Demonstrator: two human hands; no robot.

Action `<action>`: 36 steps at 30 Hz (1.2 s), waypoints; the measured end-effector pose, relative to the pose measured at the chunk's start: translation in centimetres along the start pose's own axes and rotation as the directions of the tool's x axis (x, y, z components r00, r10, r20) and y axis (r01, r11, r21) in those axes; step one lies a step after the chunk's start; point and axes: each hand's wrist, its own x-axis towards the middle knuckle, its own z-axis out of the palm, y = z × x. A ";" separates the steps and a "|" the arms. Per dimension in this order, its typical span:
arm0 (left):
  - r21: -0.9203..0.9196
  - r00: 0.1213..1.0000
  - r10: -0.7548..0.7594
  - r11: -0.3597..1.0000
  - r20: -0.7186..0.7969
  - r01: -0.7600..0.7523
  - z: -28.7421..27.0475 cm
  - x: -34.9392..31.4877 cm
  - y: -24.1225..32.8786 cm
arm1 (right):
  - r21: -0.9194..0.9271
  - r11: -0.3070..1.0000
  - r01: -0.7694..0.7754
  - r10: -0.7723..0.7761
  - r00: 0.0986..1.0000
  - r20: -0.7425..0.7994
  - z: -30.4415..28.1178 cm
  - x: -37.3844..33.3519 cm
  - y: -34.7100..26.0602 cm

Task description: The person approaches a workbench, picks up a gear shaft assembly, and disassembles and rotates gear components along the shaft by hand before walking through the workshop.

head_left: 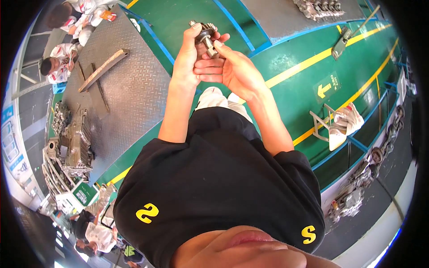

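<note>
A metal gear shaft (206, 39) is held up in front of me, above the green floor. It has a dark round disc, a toothed section and a bright squared lower end. My left hand (185, 62) grips its left side, with the thumb along the upper end. From the right, my right hand (237, 69) closes on the lower end between thumb and fingers. Some fingers of both hands overlap behind the shaft, so part of it is hidden.
At left, a steel checker-plate table (138, 85) carries metal bars (103, 70) and a large engine casting (78, 140). More metal parts (319, 8) lie on the far table. A stool (321, 123) with white cloth (347, 119) stands right. Several people are at left.
</note>
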 end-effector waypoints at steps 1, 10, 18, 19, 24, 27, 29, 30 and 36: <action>-0.001 1.000 -0.001 1.000 0.010 0.001 0.0 1.5 0.3 | -0.003 1.000 -0.004 0.004 1.000 0.000 -0.4 1.1 -1.1; -0.019 0.989 0.085 0.996 -0.124 -0.088 -3.6 14.2 7.5 | -0.092 0.982 -0.166 0.172 0.984 0.056 -0.8 15.8 -9.1; 0.222 0.848 0.459 0.885 -0.263 -0.410 -11.2 21.5 21.2 | -0.492 0.848 -0.197 0.243 0.970 0.031 7.2 31.8 -11.7; 0.221 0.820 0.492 0.869 -0.292 -0.443 -12.1 22.2 22.6 | -0.519 0.829 -0.206 0.275 0.960 0.058 8.2 34.0 -11.9; 0.089 0.758 0.412 0.899 -0.505 -0.429 -13.7 23.2 28.4 | -0.631 0.772 -0.073 0.243 0.952 0.187 14.3 43.6 -11.7; 0.053 0.662 0.466 0.838 -0.587 -0.543 -16.7 24.1 32.2 | -0.663 0.747 -0.046 0.298 0.914 0.273 17.0 48.4 -10.9; 0.241 0.449 0.628 0.714 -0.635 -0.658 -19.6 24.4 34.4 | -0.676 0.736 -0.038 0.376 0.853 0.362 18.0 51.4 -10.3; 0.292 0.365 0.653 0.675 -0.664 -0.677 -21.2 24.6 34.8 | -0.689 0.724 -0.036 0.410 0.826 0.387 18.4 52.7 -10.2; 0.384 0.140 0.562 0.706 -0.815 -0.595 -20.6 28.3 40.0 | -0.817 0.572 -0.079 0.659 0.637 0.400 18.6 65.9 -11.3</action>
